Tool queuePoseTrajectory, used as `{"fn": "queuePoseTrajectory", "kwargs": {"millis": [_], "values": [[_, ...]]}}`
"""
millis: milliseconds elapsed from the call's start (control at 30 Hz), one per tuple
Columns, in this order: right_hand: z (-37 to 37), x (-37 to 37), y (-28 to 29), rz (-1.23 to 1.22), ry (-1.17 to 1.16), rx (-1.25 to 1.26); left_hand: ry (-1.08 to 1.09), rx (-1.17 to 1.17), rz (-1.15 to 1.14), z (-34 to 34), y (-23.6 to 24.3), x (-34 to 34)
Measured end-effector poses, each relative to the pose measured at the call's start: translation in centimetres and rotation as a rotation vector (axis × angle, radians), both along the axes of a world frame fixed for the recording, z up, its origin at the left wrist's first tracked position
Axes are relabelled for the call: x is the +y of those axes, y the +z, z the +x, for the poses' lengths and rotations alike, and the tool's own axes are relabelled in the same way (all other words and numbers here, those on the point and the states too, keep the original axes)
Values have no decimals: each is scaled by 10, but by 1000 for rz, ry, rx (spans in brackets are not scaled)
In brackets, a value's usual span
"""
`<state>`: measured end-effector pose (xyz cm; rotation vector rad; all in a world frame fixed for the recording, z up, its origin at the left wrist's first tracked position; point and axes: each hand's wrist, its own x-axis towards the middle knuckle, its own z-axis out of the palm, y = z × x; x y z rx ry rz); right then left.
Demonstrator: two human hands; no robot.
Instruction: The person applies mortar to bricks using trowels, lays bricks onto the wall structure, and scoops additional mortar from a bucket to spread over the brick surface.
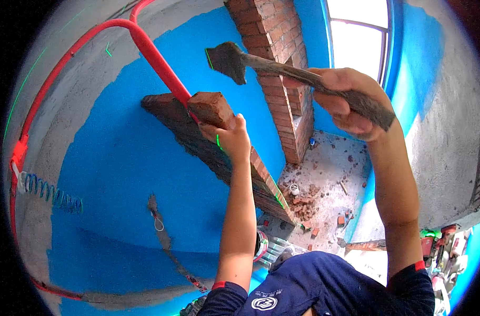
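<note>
One red brick [211, 109], likely heavy, rigid and rough, sits gripped at its near end in the left hand [232, 138]. Right hand [350, 102] is closed round the mortar-caked brick hammer [282, 68] at the handle's end.

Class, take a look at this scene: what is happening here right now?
A person is laying bricks. The left hand holds a red brick on top of a low brick wall against a blue-coated wall. The right hand grips a mortar-crusted brick hammer, raised above the brick. Brick rubble lies on the floor below.
</note>
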<state>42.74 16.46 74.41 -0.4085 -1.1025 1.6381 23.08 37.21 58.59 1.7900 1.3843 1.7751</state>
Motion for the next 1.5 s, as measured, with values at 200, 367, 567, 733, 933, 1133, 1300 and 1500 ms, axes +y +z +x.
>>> {"fn": "queuePoseTrajectory", "kwargs": {"millis": [200, 367, 567, 733, 933, 1133, 1300, 1500], "values": [[-26, -41, -85, 184, -541, -162, 31, -72, 206, -61, 51, -12], [-45, -86, -207, -74, -459, -427, -323, 26, 371, -110, 118, 0], [-75, -102, -236, -242, -515, -925, -531, 767, 395, -120, 166, -5], [-85, -78, -189, -152, -323, -1209, -544, 659, 396, -126, 166, 1], [-103, -32, -156, -111, -206, -1476, -518, -210, 321, -157, 74, -3], [-122, -11, -141, -98, -236, -1586, 40, -561, -193, -202, -204, -2], [-132, 6, -130, -117, -272, -1639, -17, -623, -629, -217, -353, -64], [-139, 20, -120, -79, -337, -1615, -67, -510, -752, -200, -359, -76]]}}
